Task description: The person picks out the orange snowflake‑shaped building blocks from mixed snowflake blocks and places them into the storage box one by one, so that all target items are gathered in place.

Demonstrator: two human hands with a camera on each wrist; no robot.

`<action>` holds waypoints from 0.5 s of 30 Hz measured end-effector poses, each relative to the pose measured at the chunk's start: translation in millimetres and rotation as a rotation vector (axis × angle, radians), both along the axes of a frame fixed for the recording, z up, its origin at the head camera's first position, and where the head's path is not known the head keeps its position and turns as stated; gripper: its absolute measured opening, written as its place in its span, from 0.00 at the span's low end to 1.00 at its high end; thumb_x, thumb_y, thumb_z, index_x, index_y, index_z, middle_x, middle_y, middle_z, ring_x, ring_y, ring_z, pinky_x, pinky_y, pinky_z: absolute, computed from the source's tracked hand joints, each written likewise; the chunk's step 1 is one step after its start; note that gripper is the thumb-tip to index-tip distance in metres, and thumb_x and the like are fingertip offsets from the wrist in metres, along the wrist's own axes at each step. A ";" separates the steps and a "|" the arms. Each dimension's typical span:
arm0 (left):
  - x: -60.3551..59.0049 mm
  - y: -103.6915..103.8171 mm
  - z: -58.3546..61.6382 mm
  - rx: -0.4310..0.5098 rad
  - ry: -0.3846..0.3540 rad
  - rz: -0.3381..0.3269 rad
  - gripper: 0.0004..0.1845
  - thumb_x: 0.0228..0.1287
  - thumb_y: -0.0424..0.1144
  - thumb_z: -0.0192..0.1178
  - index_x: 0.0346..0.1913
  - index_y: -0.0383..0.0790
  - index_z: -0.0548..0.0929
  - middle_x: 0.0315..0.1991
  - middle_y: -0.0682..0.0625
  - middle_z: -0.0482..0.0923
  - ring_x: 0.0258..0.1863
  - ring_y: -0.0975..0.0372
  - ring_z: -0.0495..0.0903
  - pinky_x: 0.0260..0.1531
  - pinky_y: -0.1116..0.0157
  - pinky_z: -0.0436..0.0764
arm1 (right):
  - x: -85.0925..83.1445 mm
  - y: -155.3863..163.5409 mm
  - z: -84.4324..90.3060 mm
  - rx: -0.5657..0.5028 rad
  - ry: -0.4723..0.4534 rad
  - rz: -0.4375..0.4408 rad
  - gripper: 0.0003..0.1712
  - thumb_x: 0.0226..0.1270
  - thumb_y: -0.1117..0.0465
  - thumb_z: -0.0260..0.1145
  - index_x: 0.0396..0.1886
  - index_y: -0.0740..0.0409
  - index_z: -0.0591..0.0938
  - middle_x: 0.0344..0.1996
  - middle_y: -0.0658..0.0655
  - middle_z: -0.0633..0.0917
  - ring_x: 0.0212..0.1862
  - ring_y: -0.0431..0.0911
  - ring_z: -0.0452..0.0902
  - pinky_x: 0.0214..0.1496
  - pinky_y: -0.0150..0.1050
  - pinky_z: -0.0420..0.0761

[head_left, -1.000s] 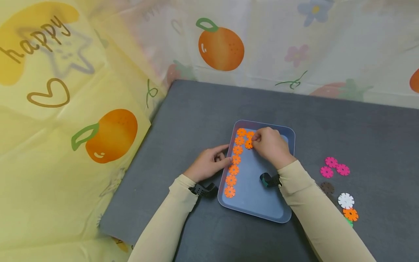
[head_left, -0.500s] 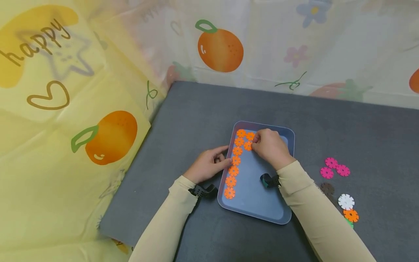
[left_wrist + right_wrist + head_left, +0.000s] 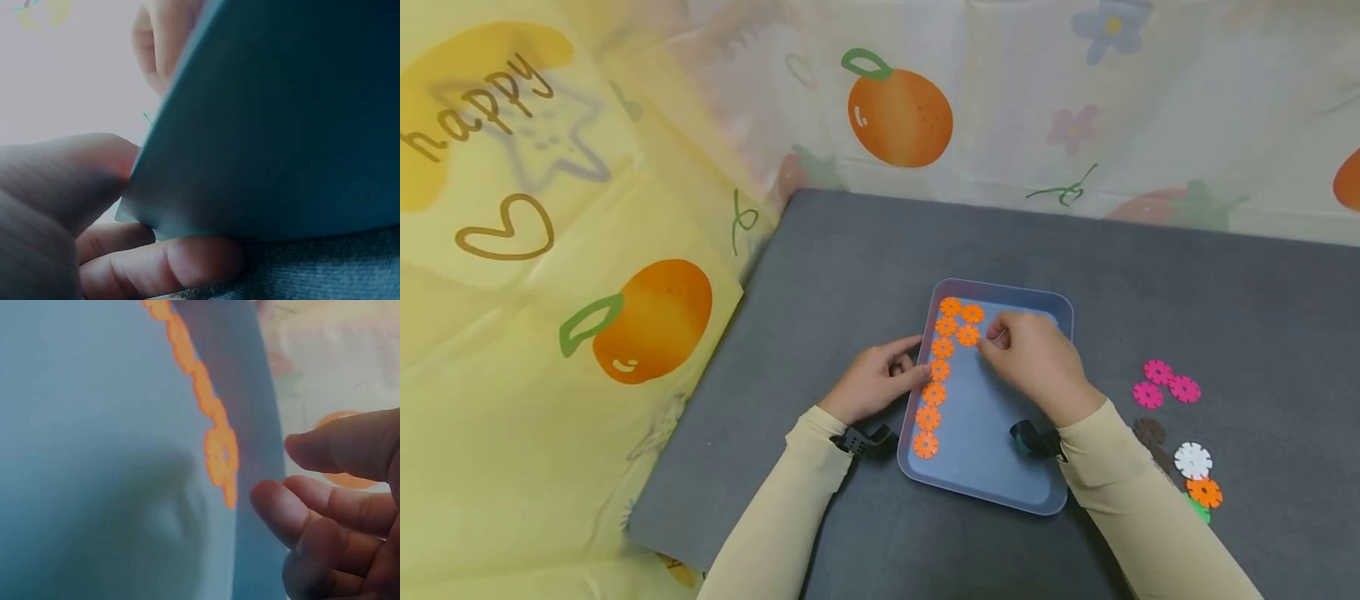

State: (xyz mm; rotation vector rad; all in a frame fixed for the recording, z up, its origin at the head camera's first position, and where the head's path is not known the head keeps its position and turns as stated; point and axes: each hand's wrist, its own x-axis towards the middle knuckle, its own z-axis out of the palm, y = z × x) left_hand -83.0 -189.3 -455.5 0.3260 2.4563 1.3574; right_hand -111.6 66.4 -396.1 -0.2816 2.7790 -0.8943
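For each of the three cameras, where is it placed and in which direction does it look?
Head: above, looking down at the blue tray; both sleeves, left hand and right hand show.
Left wrist: low beside the tray's outer wall; left fingers show.
Right wrist: close over the tray floor; right fingers show.
Shared: head and right wrist both see the orange discs.

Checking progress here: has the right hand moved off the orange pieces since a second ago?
Yes. The right hand has drawn back toward the tray's near end, off the orange pieces.

A green piece (image 3: 1201,510) hides under the right sleeve.
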 end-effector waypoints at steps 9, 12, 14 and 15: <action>0.2 -0.7 2.2 -0.003 0.007 0.002 0.31 0.75 0.49 0.65 0.74 0.39 0.75 0.30 0.55 0.83 0.24 0.64 0.73 0.28 0.68 0.68 | 32.3 29.4 14.7 -0.004 -0.012 0.012 0.12 0.71 0.53 0.70 0.44 0.58 0.88 0.28 0.51 0.84 0.25 0.44 0.75 0.24 0.41 0.73; 0.3 -0.5 2.5 0.001 0.010 0.001 0.31 0.75 0.49 0.65 0.74 0.39 0.75 0.30 0.55 0.83 0.24 0.64 0.73 0.28 0.68 0.68 | 43.6 42.7 16.2 0.003 -0.026 0.002 0.14 0.72 0.53 0.70 0.45 0.59 0.88 0.29 0.51 0.85 0.25 0.44 0.75 0.25 0.41 0.74; 0.5 -0.4 2.3 0.004 0.011 0.001 0.31 0.75 0.49 0.65 0.74 0.39 0.75 0.30 0.55 0.83 0.24 0.63 0.73 0.28 0.68 0.68 | 51.7 52.0 16.0 0.016 -0.038 -0.010 0.15 0.72 0.51 0.69 0.46 0.59 0.88 0.30 0.50 0.85 0.26 0.43 0.75 0.26 0.41 0.74; 0.8 -0.4 2.0 0.004 0.011 0.001 0.31 0.75 0.49 0.65 0.74 0.39 0.75 0.30 0.55 0.83 0.24 0.63 0.73 0.28 0.68 0.68 | 55.5 57.0 15.3 0.022 -0.045 -0.016 0.16 0.72 0.51 0.69 0.46 0.59 0.88 0.30 0.50 0.86 0.26 0.43 0.76 0.27 0.41 0.74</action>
